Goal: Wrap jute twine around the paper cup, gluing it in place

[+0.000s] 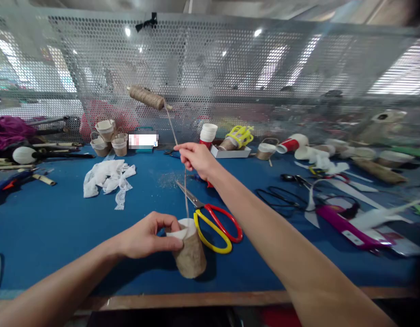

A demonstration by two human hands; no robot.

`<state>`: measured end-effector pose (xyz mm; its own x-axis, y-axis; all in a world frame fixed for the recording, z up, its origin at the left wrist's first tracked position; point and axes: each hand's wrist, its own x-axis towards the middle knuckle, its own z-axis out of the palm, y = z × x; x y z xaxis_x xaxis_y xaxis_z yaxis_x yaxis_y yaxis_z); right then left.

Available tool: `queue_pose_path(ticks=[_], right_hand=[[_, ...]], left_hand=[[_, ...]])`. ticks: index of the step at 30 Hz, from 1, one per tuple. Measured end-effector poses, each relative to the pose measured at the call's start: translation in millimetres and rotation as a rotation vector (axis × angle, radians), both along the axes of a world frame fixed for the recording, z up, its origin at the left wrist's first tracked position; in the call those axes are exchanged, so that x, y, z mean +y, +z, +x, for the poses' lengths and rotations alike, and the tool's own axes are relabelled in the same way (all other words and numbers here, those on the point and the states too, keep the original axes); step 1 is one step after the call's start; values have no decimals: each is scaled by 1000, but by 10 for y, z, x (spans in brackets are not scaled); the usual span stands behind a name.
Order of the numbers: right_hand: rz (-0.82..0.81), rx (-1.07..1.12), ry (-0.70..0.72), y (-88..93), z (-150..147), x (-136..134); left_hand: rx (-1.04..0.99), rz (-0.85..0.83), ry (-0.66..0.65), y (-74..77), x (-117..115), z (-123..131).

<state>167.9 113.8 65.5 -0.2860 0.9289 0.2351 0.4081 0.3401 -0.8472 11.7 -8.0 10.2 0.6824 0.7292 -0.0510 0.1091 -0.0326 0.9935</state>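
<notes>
My left hand (146, 236) pinches the white rim of a paper cup (191, 260) wrapped in brown, burlap-like material, thumb outside and fingers at the opening. The cup tilts slightly near the table's front edge. Higher up, my right hand (198, 159) is closed on a strand of twine (170, 123). That strand runs down from a twine spool (146, 97) mounted on the mesh panel, past my right fingers, to the cup's rim. Scissors (198, 205) with red and yellow handles lie just right of the cup, blades spread a little.
Crumpled white lace (106, 177) lies on the blue table to the left. Behind it stand several small wrapped cups with handles (119, 144). Stacked white cups (209, 132) sit at the back. A purple glue gun (349, 227), cables and strips clutter the right side.
</notes>
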Motion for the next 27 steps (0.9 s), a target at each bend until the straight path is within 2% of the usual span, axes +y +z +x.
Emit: queue_pose_path(ticks=[5,8,17,23,27], right_hand=[[155,-367,125,-301,-94,-361],[189,-539,173,-396,-97,-517],[183,-744,187,-358,-17,-602],[94,-841,456,-401,20,-765],[-3,-886,591,-375,47,-759]], left_hand=[[-112,-186,-78,-18,-4,11],[-127,-239,-107,-37,-4,9],[-120,-278,-86,-63,-1,32],[-118,-300,-105,-62,-1,24],[-85,-298,-146,-54,-17,26]])
